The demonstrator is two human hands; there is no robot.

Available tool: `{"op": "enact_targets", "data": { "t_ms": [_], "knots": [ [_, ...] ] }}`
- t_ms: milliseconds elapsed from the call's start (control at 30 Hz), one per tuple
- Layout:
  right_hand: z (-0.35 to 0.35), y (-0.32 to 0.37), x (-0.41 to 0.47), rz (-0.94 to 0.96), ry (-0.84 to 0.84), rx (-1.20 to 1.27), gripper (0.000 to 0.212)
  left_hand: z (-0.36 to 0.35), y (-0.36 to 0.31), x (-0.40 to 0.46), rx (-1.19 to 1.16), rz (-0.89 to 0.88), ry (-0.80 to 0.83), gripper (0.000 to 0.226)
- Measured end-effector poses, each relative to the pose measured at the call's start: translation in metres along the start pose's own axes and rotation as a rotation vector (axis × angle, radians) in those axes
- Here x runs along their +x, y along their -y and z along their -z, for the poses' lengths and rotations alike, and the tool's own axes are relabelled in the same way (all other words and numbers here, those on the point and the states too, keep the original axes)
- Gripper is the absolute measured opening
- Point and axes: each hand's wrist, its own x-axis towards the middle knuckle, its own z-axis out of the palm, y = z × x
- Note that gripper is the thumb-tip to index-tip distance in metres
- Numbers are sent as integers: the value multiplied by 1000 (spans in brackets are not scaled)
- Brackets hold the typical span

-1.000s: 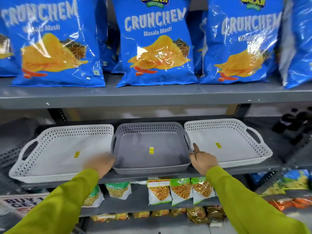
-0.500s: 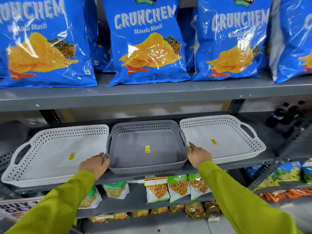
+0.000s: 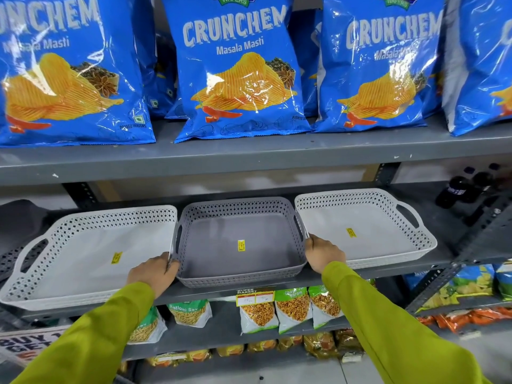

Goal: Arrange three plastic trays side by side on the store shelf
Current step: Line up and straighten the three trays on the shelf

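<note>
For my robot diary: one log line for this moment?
left hand: grips grey tray | right hand: grips it | white trays: flanking

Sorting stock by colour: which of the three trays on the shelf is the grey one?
The middle tray, gripped at its sides by the left hand and right hand. Both neighbours are white.

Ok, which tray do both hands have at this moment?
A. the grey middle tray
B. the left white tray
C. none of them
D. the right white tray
A: the left hand and the right hand each hold a front corner of the grey middle tray, which sits between the two white trays.
</note>
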Motion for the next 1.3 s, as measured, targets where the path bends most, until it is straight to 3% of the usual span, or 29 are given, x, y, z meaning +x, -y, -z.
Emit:
{"op": "enact_targets", "data": {
  "t_ms": [533,733,967,1300],
  "knots": [
    [-1,0,2,1,24,-22,50,-1,1,1,4,-8,-7,41],
    [-2,-1,1,55,66,-142,47,-1,0,1,3,-9,-13,40],
    [-6,-1,6,38,23,-106,41,-1,1,1,1,-8,-13,39],
    [-11,-4,8,102,-15,-242,34,1,1,1,5,-9,-15,41]
  ]
}}
